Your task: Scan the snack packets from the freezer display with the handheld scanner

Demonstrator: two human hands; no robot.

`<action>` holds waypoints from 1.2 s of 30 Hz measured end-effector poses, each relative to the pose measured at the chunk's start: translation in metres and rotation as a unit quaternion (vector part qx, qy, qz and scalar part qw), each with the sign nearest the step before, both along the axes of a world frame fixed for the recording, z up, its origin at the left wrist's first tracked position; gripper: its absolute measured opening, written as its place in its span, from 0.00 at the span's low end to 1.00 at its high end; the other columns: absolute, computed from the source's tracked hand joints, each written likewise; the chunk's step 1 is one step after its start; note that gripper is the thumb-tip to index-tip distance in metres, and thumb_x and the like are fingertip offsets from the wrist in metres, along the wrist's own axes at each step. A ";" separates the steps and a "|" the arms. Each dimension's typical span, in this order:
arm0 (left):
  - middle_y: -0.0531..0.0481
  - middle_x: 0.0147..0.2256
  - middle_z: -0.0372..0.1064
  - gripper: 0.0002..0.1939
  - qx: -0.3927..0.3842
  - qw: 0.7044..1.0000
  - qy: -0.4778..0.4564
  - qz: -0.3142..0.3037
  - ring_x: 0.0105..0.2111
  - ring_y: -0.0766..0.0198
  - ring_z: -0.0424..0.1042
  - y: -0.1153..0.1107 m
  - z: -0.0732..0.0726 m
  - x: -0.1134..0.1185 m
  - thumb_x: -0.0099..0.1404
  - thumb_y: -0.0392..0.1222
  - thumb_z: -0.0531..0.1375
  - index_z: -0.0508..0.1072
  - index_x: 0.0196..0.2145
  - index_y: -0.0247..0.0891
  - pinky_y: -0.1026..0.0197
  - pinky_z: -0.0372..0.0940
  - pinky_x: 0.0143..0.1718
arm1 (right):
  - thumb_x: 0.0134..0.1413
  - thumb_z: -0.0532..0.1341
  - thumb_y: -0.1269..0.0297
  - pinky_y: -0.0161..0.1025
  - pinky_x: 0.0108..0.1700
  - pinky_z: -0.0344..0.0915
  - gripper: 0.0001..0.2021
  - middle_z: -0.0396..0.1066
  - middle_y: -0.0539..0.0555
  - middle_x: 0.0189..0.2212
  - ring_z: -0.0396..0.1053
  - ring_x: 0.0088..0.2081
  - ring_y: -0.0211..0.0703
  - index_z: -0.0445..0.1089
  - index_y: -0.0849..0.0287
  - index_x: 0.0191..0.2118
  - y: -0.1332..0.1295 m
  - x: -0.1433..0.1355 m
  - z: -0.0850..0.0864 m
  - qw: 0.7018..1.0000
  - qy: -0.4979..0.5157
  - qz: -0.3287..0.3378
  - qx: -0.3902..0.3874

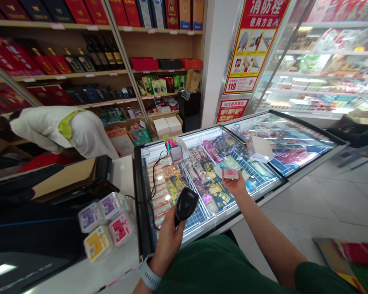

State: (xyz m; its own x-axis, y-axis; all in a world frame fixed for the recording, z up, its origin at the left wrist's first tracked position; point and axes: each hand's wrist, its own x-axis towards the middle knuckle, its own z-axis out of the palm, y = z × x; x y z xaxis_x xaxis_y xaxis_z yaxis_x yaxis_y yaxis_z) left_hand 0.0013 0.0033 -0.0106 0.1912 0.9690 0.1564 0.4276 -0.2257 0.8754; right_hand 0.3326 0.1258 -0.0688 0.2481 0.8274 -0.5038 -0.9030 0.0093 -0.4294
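My left hand (pixel 168 232) is closed around the handle of a black barcode scanner (pixel 186 204), whose head points up and away over the freezer's left part. Out over the glass, my right hand (pixel 234 185) grips a small flat package (pixel 231 174) with a pink-and-white label; its contents are too small to make out. Under both hands is a glass-topped chest freezer (pixel 251 200) with bagged goods in wire baskets. A dark cable (pixel 154 183) curls across its left end. Several clear tubs with purple, red and yellow labels (pixel 106 224) sit together on the counter to my left.
A checkout machine (pixel 27 237) occupies the counter (pixel 122 171) at left. Beyond it a person in white (pixel 79 130) bends over. On the freezer glass stands an open white box (pixel 259 149). Shelves (pixel 122 73) of boxes and bottles line the back; a refrigerated display (pixel 331 73) is at right.
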 end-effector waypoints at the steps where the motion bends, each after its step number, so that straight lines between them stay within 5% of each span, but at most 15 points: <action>1: 0.39 0.55 0.67 0.24 0.001 1.000 0.001 0.002 0.56 0.50 0.66 0.000 0.000 0.000 0.66 0.43 0.55 0.62 0.58 0.35 0.47 0.61 0.57 | 0.63 0.48 0.55 0.44 0.35 0.75 0.15 0.76 0.57 0.33 0.76 0.38 0.47 0.67 0.57 0.42 0.000 -0.002 -0.001 1.000 0.005 0.015 -0.004; 9: 0.39 0.56 0.67 0.24 0.006 1.000 -0.003 -0.001 0.57 0.51 0.66 0.000 -0.001 0.000 0.66 0.42 0.56 0.62 0.59 0.36 0.47 0.61 0.58 | 0.60 0.48 0.58 0.58 0.47 0.70 0.19 0.77 0.61 0.39 0.76 0.43 0.54 0.67 0.61 0.50 -0.011 -0.014 -0.003 0.983 -0.030 0.181 -0.005; 14: 0.39 0.55 0.68 0.24 0.003 1.000 -0.005 0.002 0.56 0.50 0.67 0.000 0.002 0.001 0.65 0.42 0.56 0.63 0.58 0.37 0.47 0.61 0.57 | 0.59 0.51 0.64 0.54 0.45 0.72 0.16 0.77 0.61 0.38 0.77 0.40 0.53 0.67 0.63 0.49 -0.014 -0.022 0.003 0.961 -0.104 0.256 -0.022; 18: 0.39 0.54 0.68 0.23 -0.004 1.000 -0.003 -0.006 0.55 0.50 0.67 -0.001 0.003 0.001 0.65 0.42 0.56 0.64 0.58 0.37 0.47 0.62 0.56 | 0.61 0.54 0.61 0.53 0.42 0.73 0.16 0.77 0.60 0.39 0.77 0.39 0.52 0.65 0.62 0.51 -0.014 -0.026 0.003 0.948 -0.148 0.280 -0.017; 25: 0.39 0.53 0.69 0.24 -0.005 1.000 -0.009 -0.001 0.54 0.49 0.68 -0.001 0.000 0.000 0.63 0.40 0.58 0.65 0.58 0.37 0.46 0.62 0.56 | 0.63 0.50 0.63 0.63 0.51 0.66 0.17 0.76 0.61 0.43 0.75 0.46 0.54 0.64 0.60 0.54 -0.020 -0.033 0.014 0.942 -0.068 0.329 0.024; 36: 0.39 0.53 0.69 0.23 -0.011 1.000 0.001 -0.008 0.54 0.50 0.68 0.000 -0.001 0.002 0.65 0.41 0.57 0.64 0.57 0.37 0.47 0.62 0.56 | 0.65 0.53 0.58 0.49 0.46 0.72 0.17 0.77 0.60 0.42 0.76 0.43 0.49 0.63 0.61 0.54 -0.019 -0.040 0.014 0.942 -0.117 0.311 0.039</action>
State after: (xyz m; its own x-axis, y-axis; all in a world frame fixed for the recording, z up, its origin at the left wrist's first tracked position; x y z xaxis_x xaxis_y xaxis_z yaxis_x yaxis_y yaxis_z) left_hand 0.0028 0.0032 -0.0118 0.2063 0.9691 0.1351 0.4252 -0.2131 0.8796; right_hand 0.2927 0.1067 -0.0550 -0.1998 0.8821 -0.4266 -0.6253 -0.4500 -0.6376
